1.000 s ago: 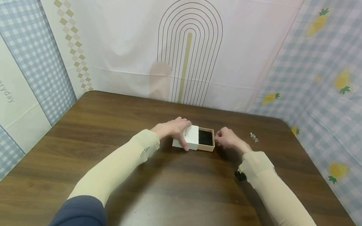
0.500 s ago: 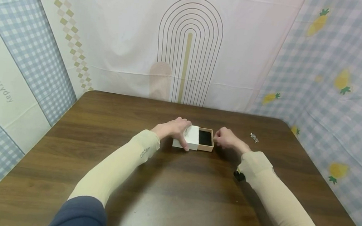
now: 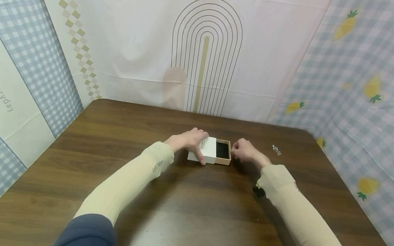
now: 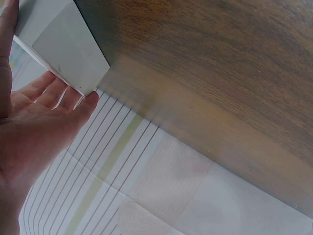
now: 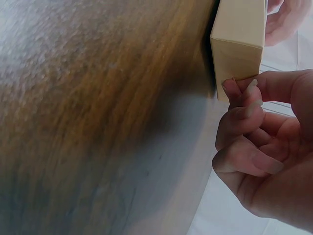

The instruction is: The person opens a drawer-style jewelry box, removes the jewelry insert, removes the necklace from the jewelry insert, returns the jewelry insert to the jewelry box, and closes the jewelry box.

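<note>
A small drawer box lies on the table, its white sleeve at the left and its tan tray with a black lining partly out at the right. My left hand grips the sleeve from the left, thumb on the near side and fingers on the far side. In the left wrist view, fingertips press along the edge of the white sleeve. My right hand is at the tray's right end. Its thumb and forefinger pinch at the tan end face, while the other fingers curl below.
A small silvery cluster lies on the brown wooden table to the right of my right hand. Behind the table hangs a white cloth with arch lines, and a blue checked cloth hangs at the right.
My right hand has moved slightly left, and the tan tray has slid a little farther into the white sleeve. The left hand and the sleeve have stayed in place.
</note>
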Demonstrator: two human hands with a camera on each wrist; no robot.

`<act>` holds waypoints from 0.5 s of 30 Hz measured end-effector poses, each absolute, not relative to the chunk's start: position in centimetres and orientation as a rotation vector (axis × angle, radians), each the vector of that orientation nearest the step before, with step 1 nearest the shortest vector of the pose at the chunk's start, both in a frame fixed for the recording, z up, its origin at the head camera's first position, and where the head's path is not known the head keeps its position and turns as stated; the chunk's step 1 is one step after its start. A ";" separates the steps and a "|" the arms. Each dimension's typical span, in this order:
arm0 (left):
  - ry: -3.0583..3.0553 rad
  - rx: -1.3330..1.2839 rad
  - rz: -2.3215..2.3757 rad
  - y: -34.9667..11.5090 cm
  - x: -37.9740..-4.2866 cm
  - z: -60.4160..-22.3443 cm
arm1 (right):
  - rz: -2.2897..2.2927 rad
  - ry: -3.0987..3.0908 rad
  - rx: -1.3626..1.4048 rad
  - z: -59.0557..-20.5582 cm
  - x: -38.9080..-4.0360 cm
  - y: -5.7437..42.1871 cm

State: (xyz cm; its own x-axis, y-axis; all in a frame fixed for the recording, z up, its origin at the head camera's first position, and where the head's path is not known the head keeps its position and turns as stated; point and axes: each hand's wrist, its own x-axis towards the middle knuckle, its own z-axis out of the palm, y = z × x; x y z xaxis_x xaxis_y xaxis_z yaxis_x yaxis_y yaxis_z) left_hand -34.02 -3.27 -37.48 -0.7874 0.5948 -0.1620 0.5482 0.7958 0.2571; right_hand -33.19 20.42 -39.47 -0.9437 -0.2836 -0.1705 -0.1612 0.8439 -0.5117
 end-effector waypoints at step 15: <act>2.749 0.887 0.312 -3.3 -33.9 -37.5 | -0.755 2.752 -0.331 -39.5 -33.2 20.1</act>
State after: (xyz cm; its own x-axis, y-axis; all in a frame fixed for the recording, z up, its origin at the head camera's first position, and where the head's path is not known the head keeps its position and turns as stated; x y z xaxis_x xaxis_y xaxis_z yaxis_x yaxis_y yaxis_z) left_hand -33.95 -3.31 -37.50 -0.7884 0.5950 -0.1562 0.5448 0.7933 0.2720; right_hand -33.24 20.14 -39.46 -0.9380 -0.2865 -0.1952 -0.1467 0.8383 -0.5251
